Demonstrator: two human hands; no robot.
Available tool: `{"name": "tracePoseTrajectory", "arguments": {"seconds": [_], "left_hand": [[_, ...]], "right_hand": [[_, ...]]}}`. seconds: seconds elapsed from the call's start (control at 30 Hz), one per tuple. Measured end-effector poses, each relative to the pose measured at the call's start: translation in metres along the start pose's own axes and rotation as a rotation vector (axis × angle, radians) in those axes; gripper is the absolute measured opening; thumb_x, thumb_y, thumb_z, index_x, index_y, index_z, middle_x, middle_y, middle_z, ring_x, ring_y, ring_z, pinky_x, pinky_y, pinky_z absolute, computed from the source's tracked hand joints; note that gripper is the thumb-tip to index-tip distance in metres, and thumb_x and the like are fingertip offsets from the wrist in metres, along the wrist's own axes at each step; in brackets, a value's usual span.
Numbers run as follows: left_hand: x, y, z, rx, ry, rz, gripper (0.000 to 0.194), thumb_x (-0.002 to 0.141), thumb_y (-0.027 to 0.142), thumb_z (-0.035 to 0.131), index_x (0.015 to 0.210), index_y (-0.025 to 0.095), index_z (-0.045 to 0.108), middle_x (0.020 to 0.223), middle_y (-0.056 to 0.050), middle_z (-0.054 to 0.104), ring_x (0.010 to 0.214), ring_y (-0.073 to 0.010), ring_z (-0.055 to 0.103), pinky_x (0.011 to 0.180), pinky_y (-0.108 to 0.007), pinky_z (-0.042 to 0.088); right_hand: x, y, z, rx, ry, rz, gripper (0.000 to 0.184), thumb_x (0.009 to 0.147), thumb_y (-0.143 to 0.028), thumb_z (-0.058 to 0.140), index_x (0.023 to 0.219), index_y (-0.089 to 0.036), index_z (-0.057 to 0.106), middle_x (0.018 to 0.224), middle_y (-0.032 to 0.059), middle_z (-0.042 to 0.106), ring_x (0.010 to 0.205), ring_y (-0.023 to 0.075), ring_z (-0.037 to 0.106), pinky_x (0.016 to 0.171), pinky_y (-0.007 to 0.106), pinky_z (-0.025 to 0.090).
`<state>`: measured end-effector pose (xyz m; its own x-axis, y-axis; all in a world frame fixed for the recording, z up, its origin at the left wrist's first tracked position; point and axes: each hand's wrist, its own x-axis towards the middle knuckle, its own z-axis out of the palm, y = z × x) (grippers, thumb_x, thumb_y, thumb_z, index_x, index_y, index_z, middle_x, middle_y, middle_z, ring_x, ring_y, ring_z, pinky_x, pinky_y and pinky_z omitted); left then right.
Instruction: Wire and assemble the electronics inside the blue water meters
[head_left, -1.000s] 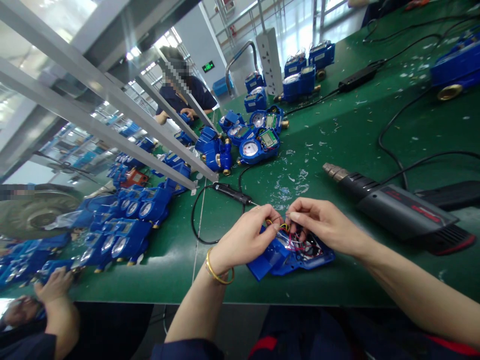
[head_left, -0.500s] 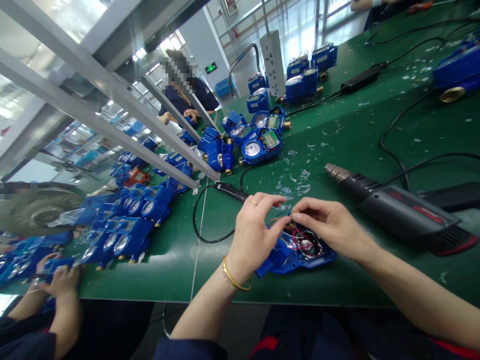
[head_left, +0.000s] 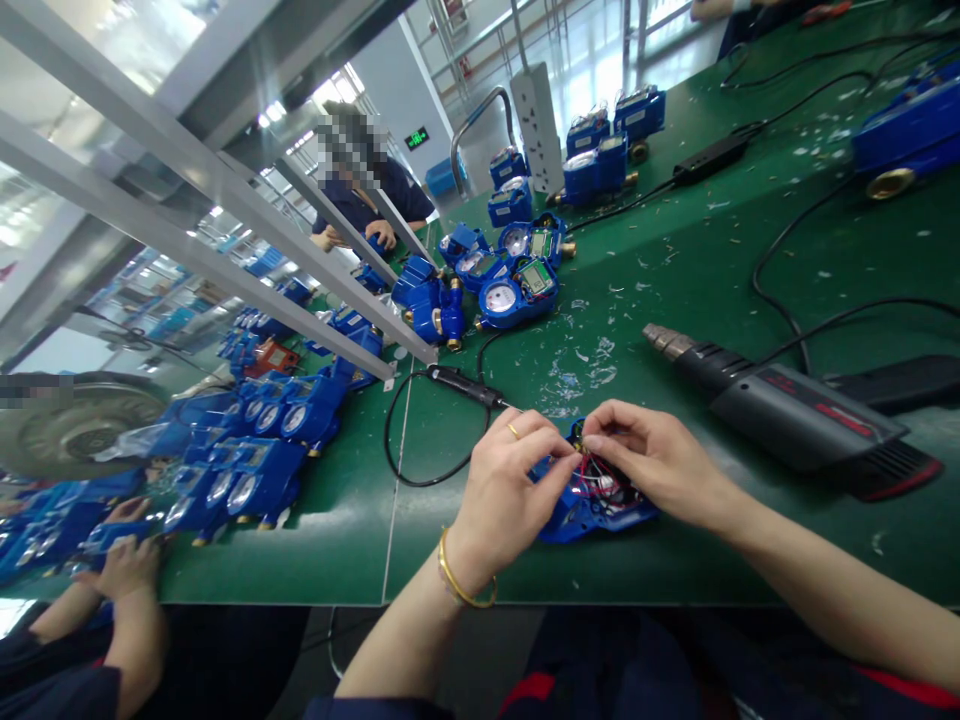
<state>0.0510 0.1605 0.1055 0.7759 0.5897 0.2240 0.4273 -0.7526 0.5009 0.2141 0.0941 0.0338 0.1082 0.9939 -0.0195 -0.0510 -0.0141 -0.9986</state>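
Open blue housing (head_left: 592, 522) lies on the green table (head_left: 697, 290), near its front edge, beneath both hands; fine wires (head_left: 596, 478) tangle inside. Assessed risk: a strand could snap or leave its joint if tugged unevenly. Left hand (head_left: 517, 465) and right hand (head_left: 652, 455) enter from opposite sides, backs up, fingertips nearly meeting, each pinched narrow on the wires; exact strands indiscernible. Black pen-shaped tool (head_left: 461, 384) points at the left knuckles: possible burn, if heated.
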Motion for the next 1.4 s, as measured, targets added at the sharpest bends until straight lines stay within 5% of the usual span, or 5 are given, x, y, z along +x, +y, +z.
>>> {"name": "tracePoseTrajectory", "arguments": {"seconds": [0.37, 0.6, 0.83, 1.13, 1.4], "left_hand": [[0.002, 0.009, 0.002, 0.197, -0.088, -0.061, 0.02, 0.09, 0.018, 0.058, 0.07, 0.02, 0.06, 0.079, -0.003, 0.065, 0.082, -0.0199, 0.054, 0.077, -0.035, 0.041], [0.007, 0.008, 0.0, 0.176, -0.131, -0.116, 0.01, 0.089, 0.028, 0.063, 0.085, 0.022, 0.07, 0.081, -0.002, 0.067, 0.083, -0.0203, 0.055, 0.08, -0.037, 0.039], [0.007, 0.003, 0.007, 0.07, -0.063, -0.107, 0.013, 0.089, 0.019, 0.062, 0.077, 0.02, 0.068, 0.072, 0.0, 0.065, 0.076, -0.0172, 0.054, 0.077, -0.034, 0.04], [0.005, 0.004, 0.0, 0.105, -0.065, -0.135, 0.017, 0.09, 0.02, 0.06, 0.074, 0.019, 0.067, 0.071, -0.001, 0.066, 0.076, -0.0178, 0.055, 0.077, -0.035, 0.039], [0.007, -0.003, -0.001, 0.069, -0.064, -0.2, 0.01, 0.087, 0.019, 0.065, 0.08, 0.022, 0.072, 0.069, 0.0, 0.065, 0.075, -0.0176, 0.056, 0.078, -0.034, 0.039]], "right_hand": [[-0.008, 0.01, 0.011, 0.052, 0.24, 0.009, 0.029, 0.084, -0.046, 0.062, 0.085, -0.018, 0.058, 0.073, 0.0011, 0.059, 0.063, 0.0123, 0.054, 0.058, 0.024, 0.046], [-0.005, 0.006, 0.004, 0.07, 0.081, 0.016, 0.03, 0.084, -0.048, 0.06, 0.087, -0.018, 0.057, 0.076, 0.0019, 0.059, 0.069, 0.0133, 0.054, 0.061, 0.025, 0.046], [-0.001, -0.003, 0.004, 0.114, -0.018, 0.05, 0.03, 0.081, -0.045, 0.064, 0.082, -0.016, 0.057, 0.075, 0.0006, 0.057, 0.069, 0.0119, 0.053, 0.064, 0.024, 0.044], [0.0, 0.003, -0.005, -0.002, 0.433, 0.036, 0.027, 0.081, -0.043, 0.063, 0.081, -0.016, 0.06, 0.065, 0.0007, 0.058, 0.058, 0.0124, 0.055, 0.057, 0.025, 0.046], [0.011, -0.006, -0.024, -0.656, 0.567, -0.386, 0.014, 0.088, -0.02, 0.055, 0.091, -0.017, 0.068, 0.1, 0.0087, 0.069, 0.092, 0.0211, 0.063, 0.089, 0.039, 0.049]]}}
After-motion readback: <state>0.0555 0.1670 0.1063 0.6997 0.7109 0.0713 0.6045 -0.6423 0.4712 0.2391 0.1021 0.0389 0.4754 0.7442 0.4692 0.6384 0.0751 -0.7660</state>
